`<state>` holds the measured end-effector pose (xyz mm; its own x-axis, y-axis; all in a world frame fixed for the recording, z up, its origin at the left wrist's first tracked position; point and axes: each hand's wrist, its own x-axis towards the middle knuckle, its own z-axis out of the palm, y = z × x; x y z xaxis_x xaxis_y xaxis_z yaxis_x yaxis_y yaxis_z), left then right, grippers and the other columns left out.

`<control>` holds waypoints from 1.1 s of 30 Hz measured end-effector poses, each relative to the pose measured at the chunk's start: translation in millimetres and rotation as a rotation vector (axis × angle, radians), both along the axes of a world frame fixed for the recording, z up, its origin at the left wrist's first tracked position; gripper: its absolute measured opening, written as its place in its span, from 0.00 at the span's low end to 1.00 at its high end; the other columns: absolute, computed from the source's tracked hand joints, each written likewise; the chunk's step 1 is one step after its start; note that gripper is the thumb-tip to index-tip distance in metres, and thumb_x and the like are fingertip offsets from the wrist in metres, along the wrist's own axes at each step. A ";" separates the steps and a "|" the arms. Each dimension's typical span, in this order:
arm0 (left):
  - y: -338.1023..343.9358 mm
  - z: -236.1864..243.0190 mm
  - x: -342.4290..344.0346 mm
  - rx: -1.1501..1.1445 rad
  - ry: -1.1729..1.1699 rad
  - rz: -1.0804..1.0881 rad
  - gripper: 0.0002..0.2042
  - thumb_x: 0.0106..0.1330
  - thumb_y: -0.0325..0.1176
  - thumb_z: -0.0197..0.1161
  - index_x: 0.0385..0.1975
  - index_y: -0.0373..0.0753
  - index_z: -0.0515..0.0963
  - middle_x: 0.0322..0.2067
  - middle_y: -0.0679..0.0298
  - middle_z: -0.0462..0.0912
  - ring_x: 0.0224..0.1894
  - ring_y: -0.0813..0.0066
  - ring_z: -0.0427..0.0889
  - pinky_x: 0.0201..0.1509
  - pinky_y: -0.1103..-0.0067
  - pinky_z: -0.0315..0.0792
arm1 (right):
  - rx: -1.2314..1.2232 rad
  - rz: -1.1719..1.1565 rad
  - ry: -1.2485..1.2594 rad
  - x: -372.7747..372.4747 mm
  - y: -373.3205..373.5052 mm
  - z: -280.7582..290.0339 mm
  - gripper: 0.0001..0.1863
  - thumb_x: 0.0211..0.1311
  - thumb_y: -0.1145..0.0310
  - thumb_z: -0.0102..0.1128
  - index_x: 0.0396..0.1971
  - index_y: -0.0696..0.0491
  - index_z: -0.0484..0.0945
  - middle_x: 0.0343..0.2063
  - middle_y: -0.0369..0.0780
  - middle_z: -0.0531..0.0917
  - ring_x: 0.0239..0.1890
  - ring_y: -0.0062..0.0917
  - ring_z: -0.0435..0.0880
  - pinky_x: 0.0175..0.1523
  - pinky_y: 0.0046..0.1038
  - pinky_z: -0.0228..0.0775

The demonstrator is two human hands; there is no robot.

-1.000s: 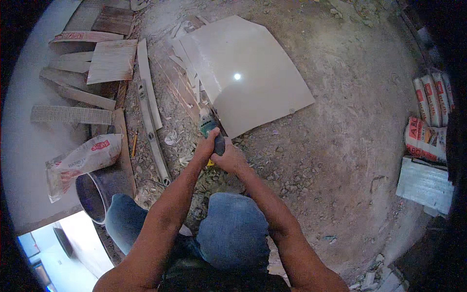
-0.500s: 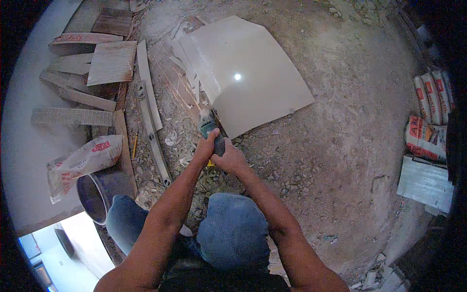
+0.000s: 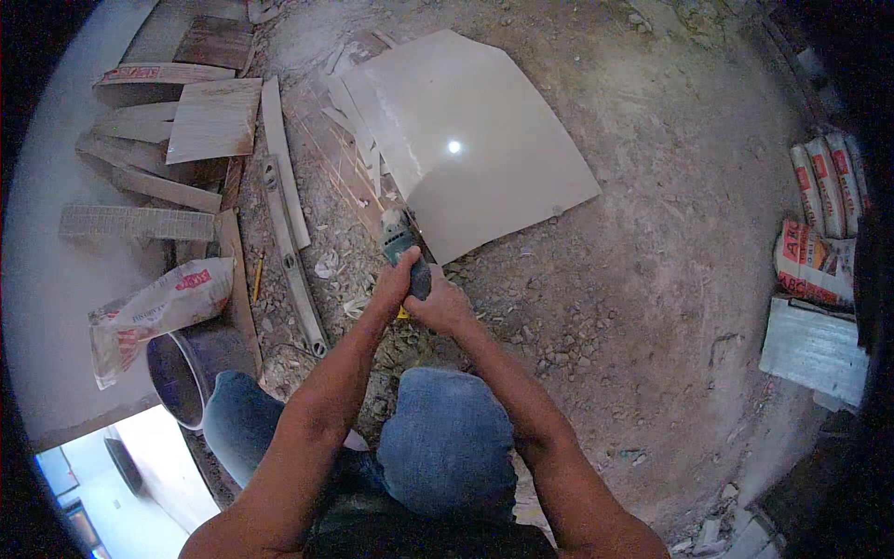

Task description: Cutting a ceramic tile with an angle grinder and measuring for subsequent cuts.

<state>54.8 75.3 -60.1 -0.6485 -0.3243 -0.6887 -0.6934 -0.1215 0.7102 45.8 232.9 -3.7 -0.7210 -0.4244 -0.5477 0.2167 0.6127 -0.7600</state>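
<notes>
With both hands I hold a green and black angle grinder [image 3: 395,238] at the near left edge of a large pale tile [image 3: 503,140]. My left hand [image 3: 401,276] is closed around the grinder's body, behind its head. Further back, my right hand [image 3: 441,304] wraps the dark rear end. The grinder's head touches or nearly touches the tile edge; its disc cannot be made out. A bright light spot reflects off the tile. Narrow pale offcuts [image 3: 366,144] lie along the tile's left side.
Left of the grinder lie a long metal spirit level [image 3: 293,256], a pale strip [image 3: 286,168] and a yellow pencil [image 3: 258,278]. A bucket [image 3: 177,377], a crumpled sack [image 3: 168,312] and tile pieces [image 3: 214,119] line the left wall. Full bags [image 3: 815,265] stand far right. Rubble covers the ground.
The orange streaks spraying from the grinder's head have faded. Both hands and the grinder stay almost in place, and the tile's right corner sits very slightly further left.
</notes>
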 end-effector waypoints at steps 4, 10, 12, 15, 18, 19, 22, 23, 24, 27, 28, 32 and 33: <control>5.6 9.7 0.9 -0.018 -0.069 -0.016 0.27 0.60 0.57 0.64 0.39 0.33 0.80 0.33 0.60 0.84 0.32 0.69 0.82 0.42 0.73 0.76 | 0.018 -0.007 0.011 2.7 1.4 -5.6 0.47 0.47 0.47 0.63 0.63 0.59 0.59 0.45 0.57 0.81 0.49 0.53 0.80 0.56 0.46 0.71; 9.2 -0.9 2.2 -0.055 -0.011 -0.024 0.37 0.57 0.64 0.60 0.35 0.25 0.81 0.32 0.51 0.84 0.36 0.61 0.83 0.45 0.68 0.73 | 0.044 -0.002 0.030 3.7 4.1 -12.8 0.44 0.46 0.47 0.63 0.60 0.58 0.61 0.44 0.57 0.81 0.49 0.53 0.81 0.55 0.46 0.71; -12.9 -20.2 3.0 -0.128 -0.089 -0.047 0.38 0.57 0.65 0.59 0.35 0.24 0.81 0.33 0.49 0.84 0.37 0.59 0.83 0.46 0.66 0.73 | -0.005 -0.012 0.028 3.9 -5.2 -8.1 0.44 0.46 0.46 0.63 0.60 0.57 0.61 0.44 0.57 0.81 0.48 0.53 0.81 0.55 0.47 0.72; -10.8 -23.5 5.3 -0.115 -0.057 -0.050 0.39 0.57 0.66 0.59 0.36 0.24 0.81 0.33 0.48 0.84 0.37 0.57 0.83 0.47 0.64 0.72 | 0.010 -0.018 0.041 5.2 -4.7 -9.7 0.43 0.47 0.46 0.63 0.60 0.57 0.61 0.44 0.57 0.81 0.48 0.53 0.81 0.55 0.47 0.72; 1.0 -6.0 5.6 -0.113 -0.021 -0.049 0.36 0.58 0.64 0.60 0.36 0.26 0.82 0.33 0.51 0.84 0.36 0.60 0.83 0.46 0.66 0.73 | 0.039 -0.017 0.084 7.7 -0.5 -12.1 0.44 0.48 0.46 0.62 0.61 0.57 0.61 0.44 0.57 0.81 0.49 0.53 0.81 0.55 0.47 0.71; 10.0 6.3 3.8 -0.106 -0.022 -0.055 0.36 0.58 0.64 0.60 0.36 0.26 0.82 0.33 0.51 0.84 0.36 0.60 0.83 0.46 0.66 0.73 | 0.046 -0.023 0.082 7.4 3.7 -13.7 0.44 0.48 0.46 0.62 0.61 0.57 0.61 0.44 0.57 0.81 0.49 0.53 0.81 0.55 0.47 0.71; 22.8 35.4 0.9 -0.055 -0.044 -0.050 0.33 0.59 0.62 0.61 0.35 0.28 0.82 0.32 0.54 0.84 0.35 0.64 0.82 0.44 0.68 0.74 | 0.048 -0.003 0.019 5.6 7.1 -12.1 0.45 0.48 0.46 0.62 0.63 0.56 0.60 0.45 0.57 0.81 0.49 0.52 0.81 0.56 0.46 0.71; 25.5 39.8 0.0 -0.046 -0.024 -0.047 0.32 0.59 0.61 0.61 0.35 0.29 0.82 0.31 0.55 0.84 0.35 0.66 0.82 0.43 0.69 0.74 | 0.048 -0.010 0.022 5.7 8.2 -10.8 0.45 0.48 0.46 0.62 0.63 0.56 0.59 0.45 0.56 0.81 0.49 0.52 0.81 0.56 0.46 0.71; 22.8 42.1 0.6 -0.043 -0.003 -0.040 0.31 0.60 0.60 0.62 0.35 0.30 0.82 0.31 0.57 0.84 0.34 0.67 0.82 0.42 0.70 0.74 | 0.042 -0.012 0.026 5.8 5.5 -7.8 0.45 0.48 0.47 0.62 0.64 0.56 0.59 0.45 0.56 0.81 0.49 0.52 0.81 0.56 0.46 0.71; 17.5 35.3 1.2 -0.029 -0.014 -0.026 0.32 0.60 0.61 0.60 0.35 0.30 0.82 0.32 0.55 0.84 0.35 0.65 0.82 0.43 0.69 0.74 | 0.037 -0.021 0.031 6.3 2.7 -2.6 0.45 0.48 0.47 0.62 0.63 0.56 0.60 0.45 0.57 0.81 0.49 0.53 0.80 0.56 0.46 0.72; 17.1 33.1 1.4 -0.028 -0.014 -0.027 0.32 0.60 0.61 0.60 0.35 0.30 0.82 0.32 0.55 0.84 0.35 0.65 0.82 0.43 0.69 0.74 | 0.038 -0.022 0.031 6.8 3.6 -2.6 0.45 0.48 0.47 0.62 0.63 0.56 0.60 0.45 0.57 0.81 0.49 0.53 0.80 0.56 0.46 0.72; 10.4 19.3 3.8 -0.102 -0.073 -0.039 0.32 0.59 0.62 0.61 0.37 0.31 0.82 0.33 0.55 0.84 0.36 0.64 0.83 0.45 0.70 0.74 | -0.004 -0.029 0.032 7.9 4.0 -1.6 0.45 0.47 0.46 0.62 0.63 0.55 0.60 0.45 0.57 0.81 0.50 0.53 0.80 0.55 0.47 0.71; 11.9 17.5 3.0 -0.084 -0.071 -0.030 0.30 0.59 0.61 0.62 0.38 0.32 0.81 0.34 0.57 0.84 0.35 0.65 0.82 0.45 0.71 0.74 | 0.004 -0.031 0.030 7.9 6.1 -2.5 0.45 0.47 0.46 0.62 0.63 0.55 0.60 0.45 0.57 0.81 0.50 0.54 0.80 0.55 0.47 0.71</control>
<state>57.8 87.2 -42.6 -0.6093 -0.3635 -0.7048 -0.7450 -0.0419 0.6657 53.7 239.0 -6.3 -0.7497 -0.3996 -0.5276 0.2129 0.6092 -0.7639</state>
